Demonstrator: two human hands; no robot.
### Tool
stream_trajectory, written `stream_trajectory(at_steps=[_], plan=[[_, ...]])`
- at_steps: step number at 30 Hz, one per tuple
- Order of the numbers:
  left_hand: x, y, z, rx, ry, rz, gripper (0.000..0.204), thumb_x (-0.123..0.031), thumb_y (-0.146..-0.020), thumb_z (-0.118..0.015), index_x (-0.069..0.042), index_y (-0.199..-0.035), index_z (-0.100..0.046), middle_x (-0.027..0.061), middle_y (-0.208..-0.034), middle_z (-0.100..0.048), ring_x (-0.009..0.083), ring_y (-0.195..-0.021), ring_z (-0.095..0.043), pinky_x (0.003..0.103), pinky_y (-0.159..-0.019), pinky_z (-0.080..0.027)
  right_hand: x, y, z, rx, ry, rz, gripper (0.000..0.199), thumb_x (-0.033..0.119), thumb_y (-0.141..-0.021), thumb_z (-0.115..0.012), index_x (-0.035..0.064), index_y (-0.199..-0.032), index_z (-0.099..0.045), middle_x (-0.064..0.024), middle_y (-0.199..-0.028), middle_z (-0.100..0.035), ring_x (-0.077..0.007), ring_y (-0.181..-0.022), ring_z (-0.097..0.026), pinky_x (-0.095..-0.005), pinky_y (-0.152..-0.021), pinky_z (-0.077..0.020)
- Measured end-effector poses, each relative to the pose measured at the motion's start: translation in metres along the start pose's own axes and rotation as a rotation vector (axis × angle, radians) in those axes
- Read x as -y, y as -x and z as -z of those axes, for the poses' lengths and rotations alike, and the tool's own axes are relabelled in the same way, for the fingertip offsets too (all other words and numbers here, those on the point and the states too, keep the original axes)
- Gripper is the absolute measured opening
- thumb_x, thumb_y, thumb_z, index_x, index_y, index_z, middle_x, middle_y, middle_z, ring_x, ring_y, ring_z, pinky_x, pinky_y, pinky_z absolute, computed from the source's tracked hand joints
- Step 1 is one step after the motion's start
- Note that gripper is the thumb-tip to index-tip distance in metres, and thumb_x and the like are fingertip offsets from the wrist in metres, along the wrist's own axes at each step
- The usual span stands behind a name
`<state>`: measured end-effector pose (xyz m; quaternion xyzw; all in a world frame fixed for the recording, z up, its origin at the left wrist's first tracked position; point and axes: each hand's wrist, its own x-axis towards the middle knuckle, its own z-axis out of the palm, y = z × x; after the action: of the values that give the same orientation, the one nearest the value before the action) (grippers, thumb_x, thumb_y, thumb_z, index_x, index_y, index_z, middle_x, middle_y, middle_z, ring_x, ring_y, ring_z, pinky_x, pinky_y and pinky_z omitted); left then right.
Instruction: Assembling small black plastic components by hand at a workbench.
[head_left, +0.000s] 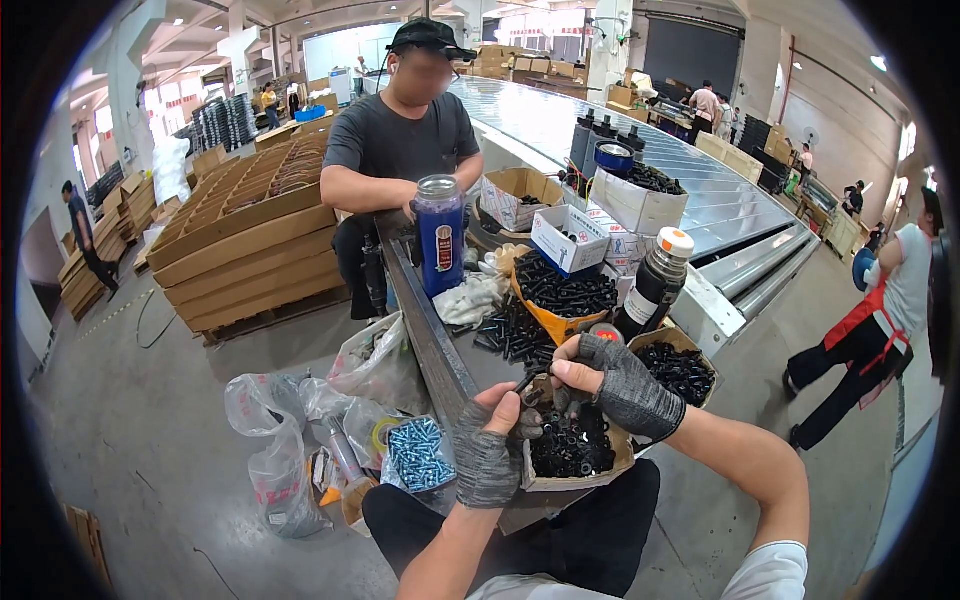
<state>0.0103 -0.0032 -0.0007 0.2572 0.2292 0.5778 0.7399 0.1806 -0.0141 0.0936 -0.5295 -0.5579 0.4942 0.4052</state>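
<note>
Both my hands wear grey fingerless gloves and meet over an open carton of small black rings and nuts (572,447). My left hand (490,455) is closed, pinching a short black rod-shaped part (524,383) between thumb and fingers. My right hand (622,385) is closed too, thumb against forefinger at the rod's far end. Whatever sits in that pinch is too small to make out. Just beyond, black bolt-like parts (565,288) fill an orange-edged bag, and more lie loose on the bench (452,357). Another carton of black parts (676,372) stands right of my right hand.
A blue jar (440,240), a dark bottle with a white lid (655,280) and a white box (570,240) crowd the bench. Blue-silver screws (418,453) and plastic bags (275,450) are at lower left. A person (405,130) sits opposite; another (890,290) stands at right.
</note>
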Motion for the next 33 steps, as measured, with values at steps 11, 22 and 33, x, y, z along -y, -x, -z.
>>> stream_trajectory(at_steps=[11, 22, 33], plan=[[-0.012, 0.004, 0.012, -0.007, 0.014, 0.009, 0.019, -0.014, -0.094, -0.067, -0.005, -0.11, -0.062, 0.0054, -0.091, -0.066, 0.0139, -0.073, -0.062, 0.024, -0.066, -0.053, -0.006, -0.004, 0.028, 0.178, 0.66, 0.286, 0.014, 0.013, -0.093, -0.064, 0.0025, -0.102, -0.062, -0.0074, -0.086, -0.066, -0.0146, -0.08, -0.065, -0.0302, -0.072, -0.0523], [-0.01, 0.001, 0.033, -0.033, -0.051, -0.063, 0.021, -0.014, -0.093, -0.069, -0.004, -0.111, -0.064, 0.0061, -0.095, -0.068, 0.0149, -0.085, -0.064, 0.025, -0.068, -0.052, -0.065, -0.01, 0.026, 0.459, 0.847, 0.209, 0.021, 0.004, -0.08, -0.063, 0.0037, -0.101, -0.068, -0.0157, -0.095, -0.068, -0.0329, -0.096, -0.066, -0.0418, -0.085, -0.051], [-0.01, 0.002, 0.042, -0.067, -0.068, -0.092, 0.02, -0.014, -0.093, -0.069, -0.005, -0.11, -0.065, 0.0055, -0.094, -0.068, 0.0143, -0.083, -0.064, 0.025, -0.067, -0.053, -0.063, -0.011, 0.014, 0.483, 1.12, 0.116, 0.021, 0.012, -0.084, -0.061, 0.0038, -0.103, -0.065, -0.0176, -0.096, -0.064, -0.0368, -0.095, -0.063, -0.0458, -0.084, -0.0497]])
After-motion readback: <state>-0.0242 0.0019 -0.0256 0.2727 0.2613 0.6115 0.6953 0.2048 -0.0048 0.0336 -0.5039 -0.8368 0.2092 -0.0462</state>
